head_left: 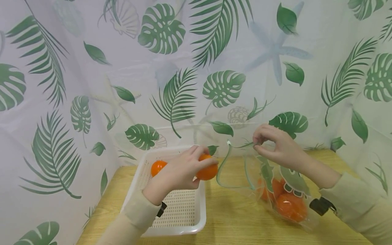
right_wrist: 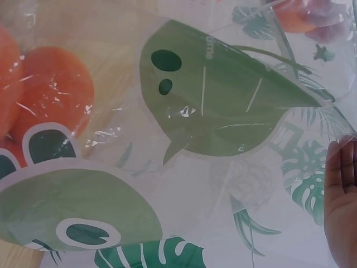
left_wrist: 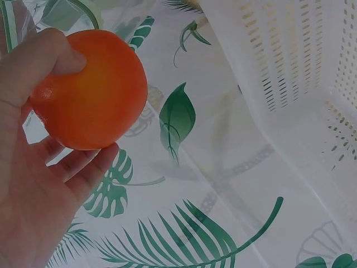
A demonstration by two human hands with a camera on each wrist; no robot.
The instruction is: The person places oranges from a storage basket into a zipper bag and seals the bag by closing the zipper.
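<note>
My left hand (head_left: 180, 170) grips a smooth, round orange fruit (head_left: 208, 167) above the right side of the white basket (head_left: 200, 217). In the left wrist view, the thumb lies over the fruit's top and the fingers curl beneath it. My right hand (head_left: 277, 148) pinches the upper rim of a clear plastic bag (head_left: 295, 180) between thumb and fingers. The bag's green-edged mouth gapes toward the left hand. Several orange fruits (head_left: 291, 207) lie in the bottom of the bag, seen through the film. Green cartoon prints (right_wrist: 212, 100) cover part of its side.
Another orange fruit (head_left: 158, 167) sits in the basket, partly hidden by my left hand. Basket and bag stand side by side on a wooden table (head_left: 232, 217). A white leaf-patterned sheet (head_left: 196, 112) hangs behind and along both sides.
</note>
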